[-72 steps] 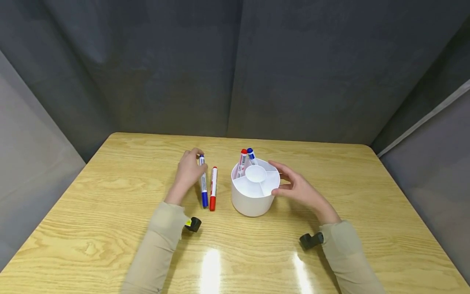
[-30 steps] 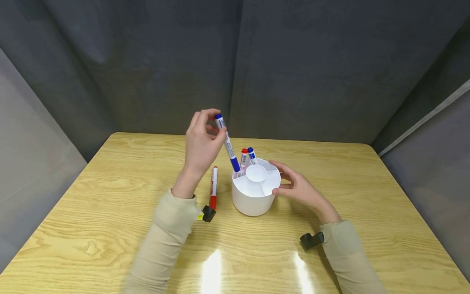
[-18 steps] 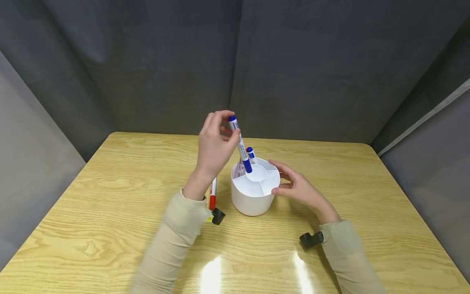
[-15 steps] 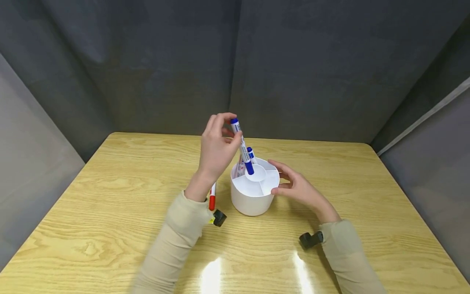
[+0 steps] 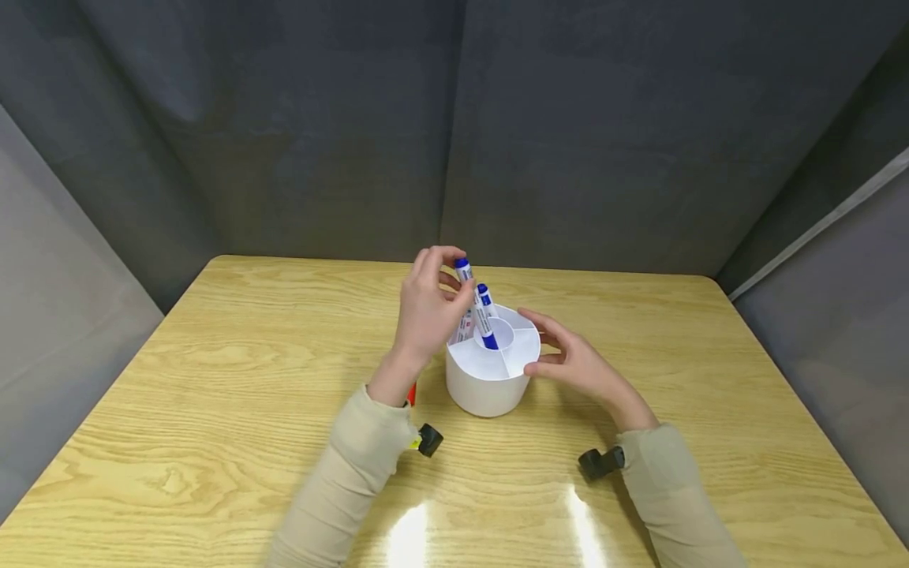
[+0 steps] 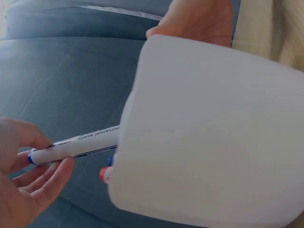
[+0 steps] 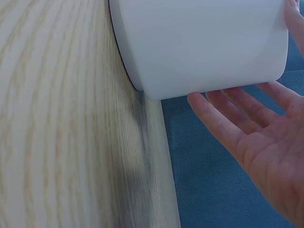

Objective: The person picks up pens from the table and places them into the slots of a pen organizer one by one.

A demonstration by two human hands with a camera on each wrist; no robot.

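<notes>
My left hand pinches a blue-capped white marker near its top end. The marker tilts, and its blue lower end dips into the centre well of a round white divided holder. A second blue marker stands in the holder's back compartment. My right hand rests against the holder's right side with relaxed fingers. The left wrist view shows the held marker, my left hand and the holder wall. In the right wrist view my right hand lies beside the holder.
A red marker lies on the wooden table, mostly hidden under my left wrist. Grey fabric walls close in the back and both sides. Small black wrist cameras sit at my cuffs.
My left hand lifted the blue marker off the table, carried it right over the holder and lowered its blue end into the centre well. The right hand stayed at the holder.
</notes>
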